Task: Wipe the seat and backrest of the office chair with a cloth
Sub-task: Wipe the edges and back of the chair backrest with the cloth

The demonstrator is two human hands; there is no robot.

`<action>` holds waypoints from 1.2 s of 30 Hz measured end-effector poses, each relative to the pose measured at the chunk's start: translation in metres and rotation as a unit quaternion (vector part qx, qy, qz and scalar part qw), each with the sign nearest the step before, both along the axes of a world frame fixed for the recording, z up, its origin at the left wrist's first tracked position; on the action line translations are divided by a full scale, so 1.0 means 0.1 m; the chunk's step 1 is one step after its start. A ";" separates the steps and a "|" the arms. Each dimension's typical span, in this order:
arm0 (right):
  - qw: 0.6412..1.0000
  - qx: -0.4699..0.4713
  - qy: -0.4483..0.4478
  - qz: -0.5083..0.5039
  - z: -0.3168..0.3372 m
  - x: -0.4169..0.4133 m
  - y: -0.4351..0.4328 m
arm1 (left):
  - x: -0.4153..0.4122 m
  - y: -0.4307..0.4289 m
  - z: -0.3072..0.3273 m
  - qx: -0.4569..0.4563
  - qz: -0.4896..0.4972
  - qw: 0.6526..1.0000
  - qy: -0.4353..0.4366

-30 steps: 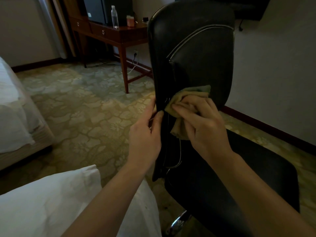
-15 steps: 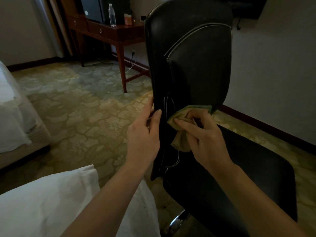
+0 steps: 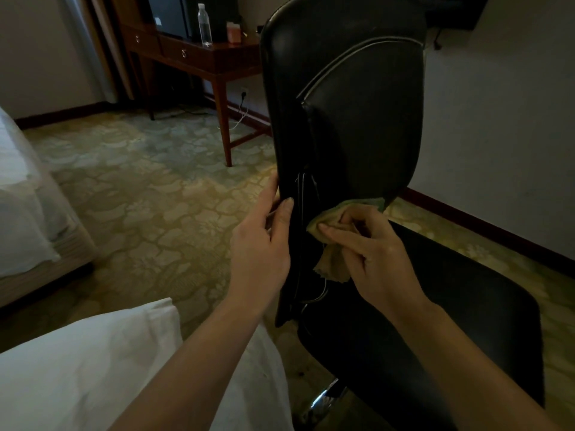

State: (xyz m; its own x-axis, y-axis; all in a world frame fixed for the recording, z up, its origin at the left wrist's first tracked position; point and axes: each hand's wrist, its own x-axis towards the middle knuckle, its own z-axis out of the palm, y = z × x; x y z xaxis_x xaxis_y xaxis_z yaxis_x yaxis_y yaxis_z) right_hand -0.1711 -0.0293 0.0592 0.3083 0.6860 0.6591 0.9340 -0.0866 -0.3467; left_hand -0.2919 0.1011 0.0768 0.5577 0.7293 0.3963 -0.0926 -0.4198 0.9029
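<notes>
- The seat [image 3: 451, 321] lies nearest, dark and smooth. It is judged firm enough to be pressed on, and probably slick under a cloth.
- A chrome column [image 3: 323, 399] shows below it, so swivelling is to be expected unless the chair is held.
- The left hand [image 3: 259, 244] is clasped round the near edge of the backrest [image 3: 367, 119], thumb in front and fingers behind. That stiff edge is judged the best place for a steadying hold.
- The right hand [image 3: 379, 256] is curled over the cloth [image 3: 333, 267], which is bunched and pressed against the lower backrest, just above the seat.
- The cloth is judged light, soft and limp, with one corner hanging loose. It is best kept gathered under the fingers.
- The backrest stands upright, glossy and rigid, with pale piping where dirt may be caught.
- A counter [image 3: 217, 57] with a bottle [image 3: 204, 24] stands well apart.
</notes>
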 end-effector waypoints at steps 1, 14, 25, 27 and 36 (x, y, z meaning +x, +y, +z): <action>1.000 0.000 -0.010 -0.006 0.01 0.00 0.00 | 0.00 0.00 -0.01 0.000 -0.002 1.000 0.000; 0.996 0.085 0.001 -0.008 0.21 -0.10 0.12 | -0.13 0.03 -0.26 -0.027 -0.049 0.998 0.018; 0.999 0.010 0.043 -0.002 0.05 0.00 0.06 | -0.08 0.03 -0.31 -0.035 -0.034 0.999 0.000; 1.000 -0.018 0.007 -0.009 -0.05 0.00 0.00 | -0.07 0.03 -0.33 -0.042 -0.032 0.999 -0.009; 0.999 0.050 0.015 0.011 0.16 -0.09 -0.02 | -0.05 0.00 -0.36 -0.035 -0.018 0.999 -0.004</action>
State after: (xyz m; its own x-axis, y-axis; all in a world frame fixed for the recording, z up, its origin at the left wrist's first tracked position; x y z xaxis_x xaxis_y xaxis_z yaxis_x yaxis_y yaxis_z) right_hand -0.1801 -0.0317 0.0747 0.3150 0.6232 0.7158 0.9243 -0.0302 -0.3805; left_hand -0.2971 0.1015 0.0404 0.5812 0.7350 0.3493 -0.1130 -0.3522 0.9291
